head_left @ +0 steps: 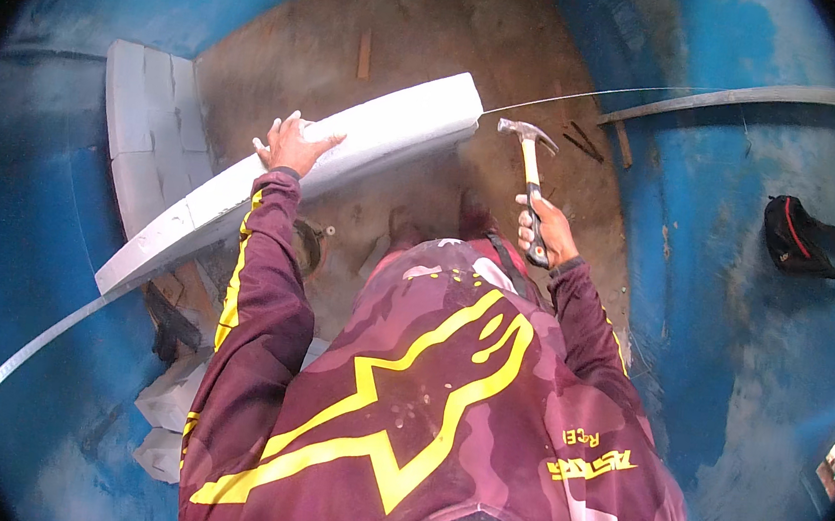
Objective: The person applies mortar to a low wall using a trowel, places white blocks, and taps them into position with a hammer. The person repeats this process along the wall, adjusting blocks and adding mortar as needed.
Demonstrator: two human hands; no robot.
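Observation:
A curved row of white blocks (401, 123) runs from the left up to the upper middle, its top face brightly lit. On top of it lies my left hand (295, 145), fingers spread and dusted white. My right hand (549, 228) is wrapped round the black grip of a claw hammer (530, 159). The hammer's shaft is yellow and its metal head points up, a little to the right of the row's end and apart from it. A thin string (584, 95) stretches rightward from that end.
Stacked white blocks (154, 125) stand at the left against a blue wall (32, 193). A grey curved strip (735, 94) rises at the upper right. A black bag (799, 239) hangs at the far right. Loose white blocks (168, 402) lie lower left, and wood scraps (364, 54) on the brown floor.

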